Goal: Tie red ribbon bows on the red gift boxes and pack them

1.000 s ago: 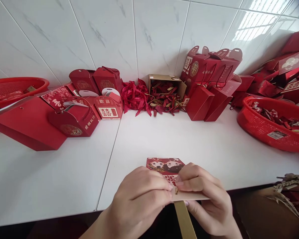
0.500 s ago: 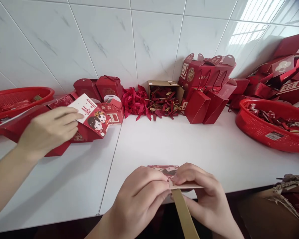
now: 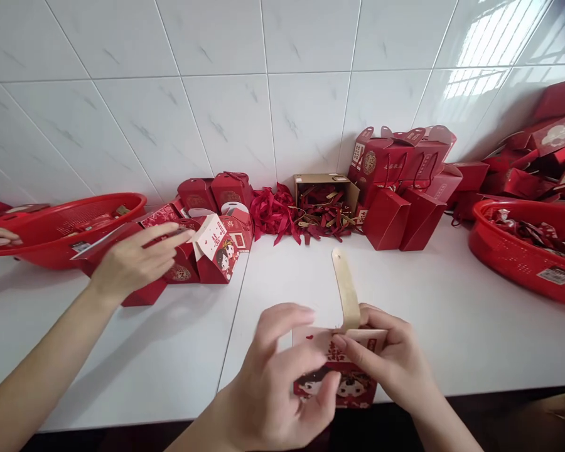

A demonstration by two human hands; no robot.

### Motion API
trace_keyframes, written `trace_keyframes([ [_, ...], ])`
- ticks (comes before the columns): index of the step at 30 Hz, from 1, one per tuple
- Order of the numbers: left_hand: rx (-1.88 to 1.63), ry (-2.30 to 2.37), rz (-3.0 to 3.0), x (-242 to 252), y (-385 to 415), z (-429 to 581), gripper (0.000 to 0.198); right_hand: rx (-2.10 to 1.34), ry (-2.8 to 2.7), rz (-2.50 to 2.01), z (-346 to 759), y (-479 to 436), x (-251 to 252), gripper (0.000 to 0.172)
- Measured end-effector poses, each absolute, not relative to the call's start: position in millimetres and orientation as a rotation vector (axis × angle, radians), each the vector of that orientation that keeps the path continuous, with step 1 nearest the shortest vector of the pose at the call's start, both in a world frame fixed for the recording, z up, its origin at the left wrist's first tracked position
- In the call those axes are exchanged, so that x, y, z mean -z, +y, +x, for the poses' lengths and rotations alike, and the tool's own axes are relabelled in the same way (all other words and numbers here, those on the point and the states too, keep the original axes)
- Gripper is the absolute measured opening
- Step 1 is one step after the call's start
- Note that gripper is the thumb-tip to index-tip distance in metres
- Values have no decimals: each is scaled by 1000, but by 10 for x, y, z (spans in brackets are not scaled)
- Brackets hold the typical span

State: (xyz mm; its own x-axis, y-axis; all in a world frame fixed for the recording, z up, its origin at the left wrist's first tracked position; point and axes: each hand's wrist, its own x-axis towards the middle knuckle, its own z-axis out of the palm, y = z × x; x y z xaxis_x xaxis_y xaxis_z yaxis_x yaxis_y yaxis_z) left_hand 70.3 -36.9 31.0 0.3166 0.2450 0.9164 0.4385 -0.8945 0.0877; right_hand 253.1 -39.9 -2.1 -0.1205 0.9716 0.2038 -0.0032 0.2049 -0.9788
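At the near table edge both my hands hold a small red and white cartoon-couple gift box (image 3: 336, 376). My left hand (image 3: 282, 383) curls round its left side, thumb on the front. My right hand (image 3: 386, 367) pinches its top right, fingers closed. A tan paper strap (image 3: 346, 289) stands up from the box top. At the left, another person's hand (image 3: 132, 260) rests on a similar cartoon box (image 3: 216, 251) among red boxes.
Red boxes (image 3: 202, 207) pile at the back left, red gift bags (image 3: 400, 188) at the back right. A brown carton of ribbons (image 3: 324, 201) sits by the tiled wall. A red basket (image 3: 61, 226) lies far left, another red basket (image 3: 527, 251) far right.
I have flipped the box upright so its cartoon front faces me and the strap now points up. The other person's hand moved right with its box. The view has tilted upward.
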Motion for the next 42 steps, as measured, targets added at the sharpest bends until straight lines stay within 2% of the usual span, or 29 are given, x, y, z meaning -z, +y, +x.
trace_keyframes([
  [2, 1646, -602, -2297, -431, -357, 657, 27, -1014, -1467, -993, 2507, -407, 26, 22],
  [5, 1397, -654, -2420, -605, -259, 612, 42, -882, -1570, -945, 2474, -437, -6, 20],
  [8, 1314, -683, -2657, -689, -155, 582, 42, -732, -1668, -860, 2446, -474, -57, 13],
  [10, 1399, -689, -2752, -684, -147, 564, 36, -606, -1712, -776, 2435, -496, -80, 8],
  [12, 1532, -756, -2838, -654, -198, 552, 34, -504, -1749, -704, 2430, -511, -99, 12],
  [17, 1855, -1384, -3074, -603, -414, 571, 29, -349, -1826, -610, 2435, -513, -181, 18],
  [21, 1871, -1686, -3225, -600, -486, 592, 23, -323, -1832, -585, 2440, -510, -238, 20],
  [29, 1876, -1533, -3244, -553, -469, 560, 23, -351, -1839, -561, 2448, -534, -215, 19],
  [33, 1963, -1585, -3277, -558, -454, 572, 22, -384, -1834, -550, 2445, -514, -201, 18],
  [42, 1924, -1750, -3380, -602, -439, 563, 18, -497, -1799, -508, 2447, -525, -129, 16],
])
